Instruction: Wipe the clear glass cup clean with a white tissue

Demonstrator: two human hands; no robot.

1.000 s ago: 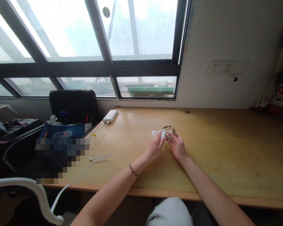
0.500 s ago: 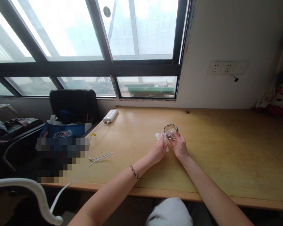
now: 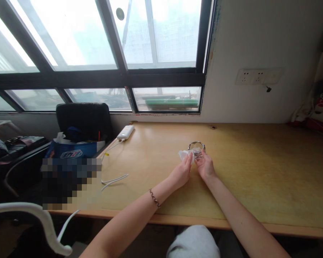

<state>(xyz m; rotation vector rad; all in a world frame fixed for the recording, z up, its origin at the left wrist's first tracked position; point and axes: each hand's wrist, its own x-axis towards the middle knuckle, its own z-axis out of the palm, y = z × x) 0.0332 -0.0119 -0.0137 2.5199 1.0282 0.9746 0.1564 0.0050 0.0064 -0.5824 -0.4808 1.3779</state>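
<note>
My right hand is closed around a small clear glass cup with a shiny, dark-edged rim. The cup is held above the wooden desk, its opening facing away and up. A crumpled white tissue is pinched in my left hand, its loose end spreading to the left. The tissue lies against the left side of the cup, and both hands are close together. Fingers cover the lower part of the cup.
The wooden desk runs along the wall below a window. A white power bank with a white cable sits at its left edge. Beyond that edge stand a black chair and a blue bag.
My left hand has moved slightly up and right, bringing the tissue across the cup's near left side. The cup has turned a little in my right hand.
</note>
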